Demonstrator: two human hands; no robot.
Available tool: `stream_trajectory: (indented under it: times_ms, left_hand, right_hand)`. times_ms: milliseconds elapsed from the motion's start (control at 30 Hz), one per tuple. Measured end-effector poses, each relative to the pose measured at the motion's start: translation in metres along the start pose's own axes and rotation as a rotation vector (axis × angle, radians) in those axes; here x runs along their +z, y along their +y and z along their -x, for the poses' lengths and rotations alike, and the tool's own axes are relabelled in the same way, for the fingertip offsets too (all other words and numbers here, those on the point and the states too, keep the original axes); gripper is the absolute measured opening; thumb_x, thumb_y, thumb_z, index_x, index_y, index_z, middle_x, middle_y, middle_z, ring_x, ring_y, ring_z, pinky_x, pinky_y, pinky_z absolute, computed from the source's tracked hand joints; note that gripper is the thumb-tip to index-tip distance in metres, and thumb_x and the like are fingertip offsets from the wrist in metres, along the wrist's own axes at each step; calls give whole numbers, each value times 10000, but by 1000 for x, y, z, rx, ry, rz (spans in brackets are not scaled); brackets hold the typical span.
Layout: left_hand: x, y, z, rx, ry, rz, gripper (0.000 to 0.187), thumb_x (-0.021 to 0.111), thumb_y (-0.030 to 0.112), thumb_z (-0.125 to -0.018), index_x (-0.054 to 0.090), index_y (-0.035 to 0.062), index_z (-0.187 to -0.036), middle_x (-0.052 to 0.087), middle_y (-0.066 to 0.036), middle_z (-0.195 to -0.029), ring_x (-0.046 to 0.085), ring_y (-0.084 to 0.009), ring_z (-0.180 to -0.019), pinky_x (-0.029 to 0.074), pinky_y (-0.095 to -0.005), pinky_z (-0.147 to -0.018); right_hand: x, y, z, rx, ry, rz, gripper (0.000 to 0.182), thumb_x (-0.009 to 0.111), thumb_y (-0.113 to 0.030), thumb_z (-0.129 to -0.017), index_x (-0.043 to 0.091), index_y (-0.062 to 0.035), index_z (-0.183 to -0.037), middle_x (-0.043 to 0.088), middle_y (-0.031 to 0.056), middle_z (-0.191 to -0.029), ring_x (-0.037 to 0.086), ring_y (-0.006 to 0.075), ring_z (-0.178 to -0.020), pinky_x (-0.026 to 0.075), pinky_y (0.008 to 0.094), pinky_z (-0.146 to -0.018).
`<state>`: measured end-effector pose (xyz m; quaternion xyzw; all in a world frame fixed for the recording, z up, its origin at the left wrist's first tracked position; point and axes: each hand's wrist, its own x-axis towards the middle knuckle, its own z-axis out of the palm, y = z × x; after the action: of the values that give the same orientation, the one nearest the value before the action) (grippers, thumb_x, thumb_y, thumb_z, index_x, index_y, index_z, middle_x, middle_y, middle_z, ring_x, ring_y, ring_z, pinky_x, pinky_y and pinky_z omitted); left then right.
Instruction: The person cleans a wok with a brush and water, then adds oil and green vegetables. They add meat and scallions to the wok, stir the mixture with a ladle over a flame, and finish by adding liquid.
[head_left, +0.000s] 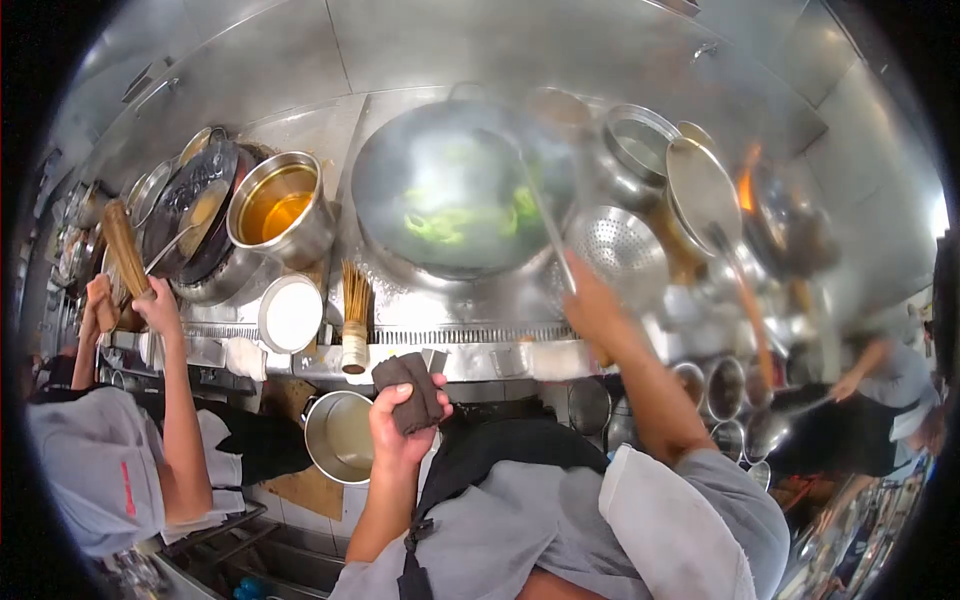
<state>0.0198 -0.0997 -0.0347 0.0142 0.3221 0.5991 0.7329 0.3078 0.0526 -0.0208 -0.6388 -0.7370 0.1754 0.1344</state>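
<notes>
My left hand (395, 425) is closed around a folded dark cloth (408, 392), held in front of my apron. Further right, my right hand (592, 308) grips the end of a long metal handle (545, 215) that slants up into a large wok (385, 215). Green vegetables (435, 228) lie in the wok, partly veiled by steam, which hides the handle's far end. A bamboo brush (355, 315) stands on the counter just beyond the cloth, beside a white bowl (291, 313).
A pot of amber liquid (281, 208) stands left of the wok; a perforated strainer (615, 255) is to its right. Below the counter sits a metal pot (340, 437). One co-worker (115, 460) holds a wooden tool at left; another (895, 380) is at right, near a flame (746, 180).
</notes>
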Motion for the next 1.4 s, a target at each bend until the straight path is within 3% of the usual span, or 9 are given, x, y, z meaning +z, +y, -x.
stream_trajectory:
  times_ms: [133, 167, 200, 333, 433, 867, 1000, 1100, 1400]
  left_hand:
    - [16, -6, -8, 55, 107, 17, 442, 587, 249, -775, 542, 33, -1158, 603, -213, -1123, 619, -323, -975, 500, -475, -897]
    - [15, -6, -13, 47, 96, 23, 453, 592, 255, -780, 538, 36, -1174, 584, -214, -1167, 599, -338, -1041, 462, -502, -960]
    - [17, -6, -16, 29, 102, 60, 461, 597, 219, -797, 498, 55, -1217, 588, -210, -1147, 605, -347, -1006, 471, -532, -944]
    - [29, -1, -43, 7, 164, 35, 299, 643, 263, -781, 583, 85, -1014, 612, -173, -972, 589, -279, -793, 495, -449, -773]
    - [54, 10, -80, -13, 254, 23, 316, 667, 331, -782, 589, 106, -989, 603, -112, -935, 567, -259, -835, 490, -422, -767]
    - [73, 21, -173, -212, 226, -139, 410, 618, 438, -806, 585, 105, -1042, 612, -104, -1004, 562, -300, -893, 478, -508, -824]
    - [80, 26, -172, -309, 180, -153, 511, 597, 370, -816, 535, -1, -1162, 561, -253, -1044, 537, -437, -1030, 391, -627, -965]
    - [69, 15, -193, -270, 197, -63, 223, 600, 207, -789, 594, 16, -903, 617, -157, -902, 580, -344, -906, 476, -536, -865]
    - [68, 5, -136, -81, 267, -30, 81, 613, 151, -759, 568, 104, -807, 613, -84, -863, 601, -245, -836, 495, -385, -723]
  right_hand:
    - [12, 7, 24, -180, 215, -179, 703, 572, -65, -852, 228, -117, -1464, 618, 158, -985, 610, 271, -787, 498, 385, -745]
    - [5, 3, 37, 102, -32, -524, 701, 564, -68, -855, 221, -111, -1465, 623, 168, -991, 621, 291, -819, 494, 408, -773]
    - [3, 3, 48, 394, -292, -855, 699, 556, -70, -857, 214, -105, -1466, 628, 178, -997, 631, 312, -852, 490, 430, -801]
    - [29, 30, 74, 457, -355, -852, 692, 564, -64, -852, 233, -88, -1460, 593, 209, -1106, 605, 334, -1004, 454, 433, -905]
    - [66, 59, 86, 161, -120, -726, 623, 567, -61, -855, 307, -41, -1421, 456, 247, -1295, 493, 361, -1202, 378, 383, -1013]
    - [39, 31, 95, 56, 35, -694, 529, 557, -61, -870, 379, -19, -1367, 505, 258, -1241, 513, 390, -1160, 407, 402, -962]
    - [60, 11, 89, 107, -216, -467, 583, 537, -146, -900, 262, -52, -1405, 612, 300, -934, 613, 458, -823, 472, 512, -735]
    - [69, -2, 97, 36, -340, -467, 528, 499, -104, -888, 258, -28, -1351, 611, 327, -854, 587, 519, -827, 446, 558, -757]
    - [43, 13, 112, 99, -198, -586, 594, 566, -168, -889, 285, -87, -1406, 631, 290, -919, 613, 466, -886, 462, 515, -779]
